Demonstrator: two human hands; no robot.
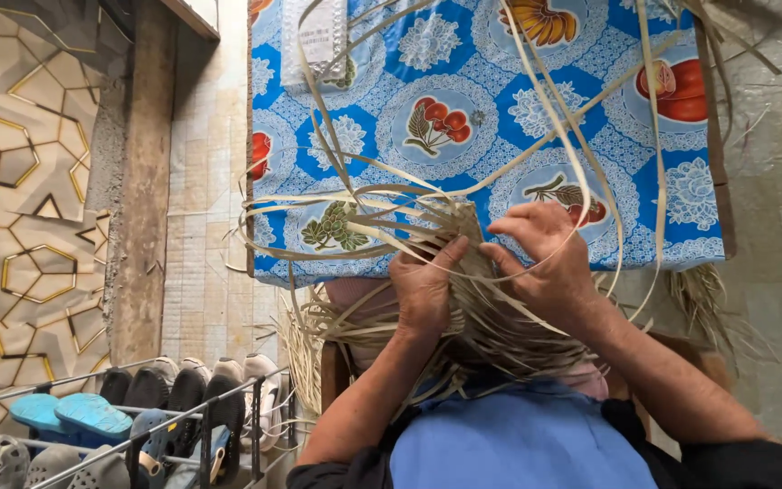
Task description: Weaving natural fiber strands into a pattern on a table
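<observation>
Both my hands grip a half-woven piece of pale straw strips in front of my chest. My left hand clasps its left side, thumb pressed across the woven part. My right hand holds the right side, fingers curled around the strips. Long loose strips arc up and out from the weave over a table covered in a blue cloth printed with fruit and flowers. More strips hang down between my arms over my lap.
A clear plastic packet lies on the cloth at the far edge. A metal shoe rack with several shoes and sandals stands at lower left. A patterned wall is on the left, concrete floor on the right.
</observation>
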